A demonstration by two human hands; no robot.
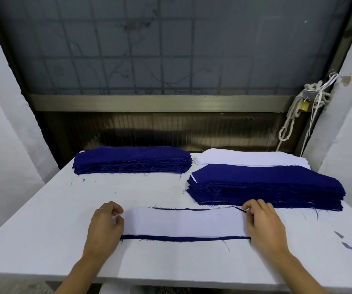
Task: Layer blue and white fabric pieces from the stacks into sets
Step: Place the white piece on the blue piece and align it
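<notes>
Forearms, two, bare, entering from the bottom edge and reaching over the front of a white table (43, 240).

- Left hand (105, 221): fingers curled, thumb and fingertips pinching the left end of the white piece (183, 222). A thin ring (101, 208) sits on one finger.
- Right hand (262, 221): fingers curled inward, their tips pinching the right end of the same piece at its far corner.
- White piece: long strip lying flat and crosswise near the table's front, stretched between the two hands.
- Blue piece (183, 238): directly beneath the white piece. Only a narrow frayed band shows along the near edge, and a thinner line along the far edge.
- Near blue stack (266, 185): thick pile of blue pieces, right of centre and just behind the right hand, with frayed edges.
- White stack (245, 158): low flat pile behind the near blue stack. Whether the two overlap or merely touch cannot be told.
- Far blue stack (132, 160): back left of the table, well apart from the layered pair.
- Scraps (348, 246): two small dark offcuts on the table's right side.
- Rope (292, 117): pale cord hanging in loops at the back right corner, with a yellow padlock (304, 105) among its knots.
- Window (171, 49): gridded panes above a metal rail, behind the table.
</notes>
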